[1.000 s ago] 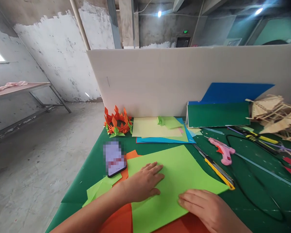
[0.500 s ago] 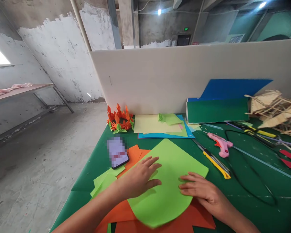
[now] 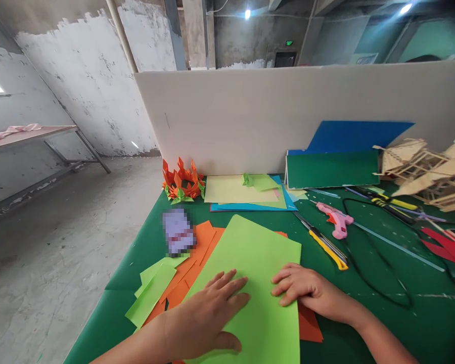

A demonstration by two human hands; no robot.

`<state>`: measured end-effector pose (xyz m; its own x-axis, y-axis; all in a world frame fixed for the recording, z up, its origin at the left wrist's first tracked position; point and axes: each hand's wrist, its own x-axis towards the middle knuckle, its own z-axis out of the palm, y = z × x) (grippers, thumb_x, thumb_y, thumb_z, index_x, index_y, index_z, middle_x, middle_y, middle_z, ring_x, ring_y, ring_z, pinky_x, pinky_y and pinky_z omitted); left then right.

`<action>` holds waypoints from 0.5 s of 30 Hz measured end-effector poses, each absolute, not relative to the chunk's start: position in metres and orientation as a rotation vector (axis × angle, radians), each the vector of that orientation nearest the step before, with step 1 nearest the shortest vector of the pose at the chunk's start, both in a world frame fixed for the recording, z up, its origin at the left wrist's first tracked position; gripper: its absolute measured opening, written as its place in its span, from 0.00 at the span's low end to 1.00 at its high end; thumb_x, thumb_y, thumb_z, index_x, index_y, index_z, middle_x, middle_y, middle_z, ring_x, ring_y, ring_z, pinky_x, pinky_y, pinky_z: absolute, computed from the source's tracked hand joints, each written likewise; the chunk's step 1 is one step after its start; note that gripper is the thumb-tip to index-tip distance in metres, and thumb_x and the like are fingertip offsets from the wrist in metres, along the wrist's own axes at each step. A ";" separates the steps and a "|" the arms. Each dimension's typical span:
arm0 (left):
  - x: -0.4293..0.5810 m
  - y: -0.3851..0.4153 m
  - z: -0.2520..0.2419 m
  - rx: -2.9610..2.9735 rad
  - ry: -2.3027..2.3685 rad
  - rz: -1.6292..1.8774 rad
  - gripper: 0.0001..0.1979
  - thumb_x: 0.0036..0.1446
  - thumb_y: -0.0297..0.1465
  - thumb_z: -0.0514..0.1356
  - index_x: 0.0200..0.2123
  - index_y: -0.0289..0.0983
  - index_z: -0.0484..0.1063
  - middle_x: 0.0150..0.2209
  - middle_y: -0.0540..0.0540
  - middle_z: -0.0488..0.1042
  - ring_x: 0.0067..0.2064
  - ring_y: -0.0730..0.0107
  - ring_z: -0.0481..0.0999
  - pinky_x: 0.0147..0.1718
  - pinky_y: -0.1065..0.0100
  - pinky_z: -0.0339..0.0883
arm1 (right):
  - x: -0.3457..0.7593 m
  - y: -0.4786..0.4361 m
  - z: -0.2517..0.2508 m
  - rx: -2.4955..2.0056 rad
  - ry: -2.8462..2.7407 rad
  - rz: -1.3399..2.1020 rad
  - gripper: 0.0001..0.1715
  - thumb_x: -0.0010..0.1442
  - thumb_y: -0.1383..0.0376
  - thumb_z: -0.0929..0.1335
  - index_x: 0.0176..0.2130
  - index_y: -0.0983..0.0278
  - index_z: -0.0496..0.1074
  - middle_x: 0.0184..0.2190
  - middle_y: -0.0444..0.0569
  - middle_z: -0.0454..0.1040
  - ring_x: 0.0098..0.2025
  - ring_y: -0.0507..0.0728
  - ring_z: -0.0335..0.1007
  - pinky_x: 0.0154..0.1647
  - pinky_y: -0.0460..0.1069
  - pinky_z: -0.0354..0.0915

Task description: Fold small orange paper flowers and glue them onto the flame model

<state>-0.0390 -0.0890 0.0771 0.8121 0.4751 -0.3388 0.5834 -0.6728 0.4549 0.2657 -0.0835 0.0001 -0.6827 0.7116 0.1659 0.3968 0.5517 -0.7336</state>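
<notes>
A large light-green sheet of paper (image 3: 261, 253) lies flat before me, its lower edge running out of view. My left hand (image 3: 212, 313) rests on its left part with fingers spread. On the sheet's right edge lies my right hand (image 3: 303, 290), fingers stretched and slightly bent, the palm partly beyond the paper. Orange paper pieces (image 3: 202, 237) stick out from beneath the green sheet on the left and at the lower right. Smaller green paper pieces (image 3: 155, 293) lie to the left, beside the orange ones.
A phone (image 3: 178, 232) and an orange paper crown-like model (image 3: 182, 182) are at the left. A yellow utility knife (image 3: 328, 250), a pink glue gun (image 3: 335, 220) and its black cable lie right. Wooden stick models (image 3: 432, 172) stand farther right, against a pale partition (image 3: 227, 121).
The green sheet, which was bowed up and curved at its near edge, now lies flatter and straighter. My left hand has come nearer to me, and the right hand has shifted slightly left.
</notes>
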 end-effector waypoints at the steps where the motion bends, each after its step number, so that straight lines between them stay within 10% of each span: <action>1: -0.039 -0.091 0.079 2.441 0.768 -0.258 0.36 0.59 0.45 0.59 0.65 0.36 0.57 0.69 0.35 0.49 0.69 0.44 0.44 0.64 0.45 0.51 | 0.267 -0.080 0.003 -0.902 -2.371 0.967 0.17 0.62 0.72 0.64 0.38 0.55 0.79 0.42 0.46 0.81 0.54 0.56 0.72 0.62 0.63 0.56; 15: -0.048 -0.091 0.066 2.543 0.857 0.007 0.26 0.60 0.38 0.59 0.61 0.40 0.63 0.65 0.38 0.60 0.64 0.50 0.61 0.59 0.52 0.62 | 0.264 -0.068 0.012 -0.988 -2.445 0.877 0.21 0.52 0.79 0.61 0.31 0.59 0.76 0.44 0.45 0.80 0.60 0.58 0.65 0.67 0.70 0.41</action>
<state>-0.0481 -0.0907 0.0662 0.8066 0.5751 -0.1365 0.5728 -0.7035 0.4208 0.2636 -0.0677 0.0115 -0.6905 0.7171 0.0953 0.4931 0.5629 -0.6633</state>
